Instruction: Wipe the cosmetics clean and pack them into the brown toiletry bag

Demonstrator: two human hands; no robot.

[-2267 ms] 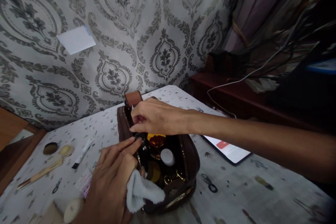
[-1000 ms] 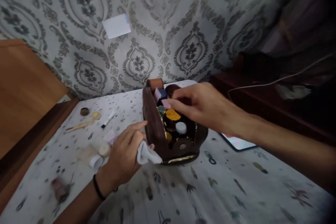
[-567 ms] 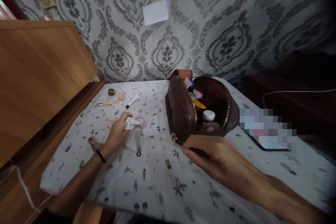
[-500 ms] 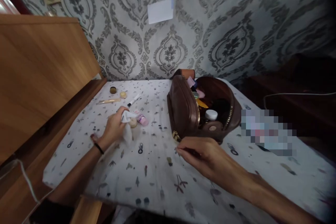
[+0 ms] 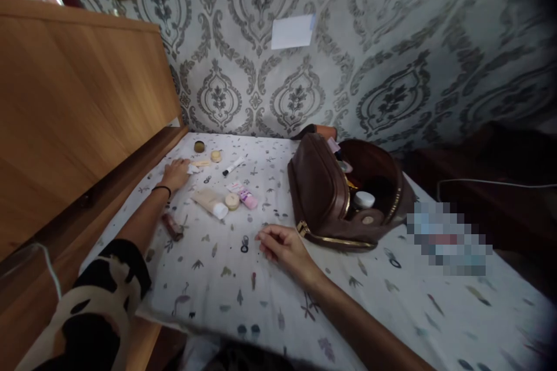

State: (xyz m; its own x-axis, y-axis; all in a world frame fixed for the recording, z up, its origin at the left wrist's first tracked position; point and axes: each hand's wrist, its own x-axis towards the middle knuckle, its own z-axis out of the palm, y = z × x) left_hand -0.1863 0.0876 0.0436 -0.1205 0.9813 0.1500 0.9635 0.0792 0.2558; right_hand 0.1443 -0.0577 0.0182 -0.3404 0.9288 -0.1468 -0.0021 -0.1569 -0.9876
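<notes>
My left hand [image 5: 176, 174] is closed on a white wipe [image 5: 192, 168] at the far left of the cloth, by a thin light-coloured stick [image 5: 202, 163] that it partly covers. My right hand [image 5: 282, 245] hovers over the middle of the cloth, its fingers curled in with nothing visible between them. Between the hands lie a beige squeeze tube [image 5: 209, 203] with a white cap, a small cream jar [image 5: 232, 202] and a pink tube [image 5: 248, 198]. A dark reddish-brown tube [image 5: 173, 226] lies below my left wrist.
A brown leather bag [image 5: 311, 177] stands unzipped on the right, holding a white-capped jar [image 5: 364, 200] and other items. Behind the stick are a dark round lid [image 5: 199, 146], a small yellowish pot [image 5: 216, 156] and a slim white tube [image 5: 235, 165]. A wooden panel [image 5: 87, 75] borders the left.
My left hand has moved away from the tubes towards the stick at the back left, with the wipe. My right hand has come left, away from the bag's zip. The view has shifted.
</notes>
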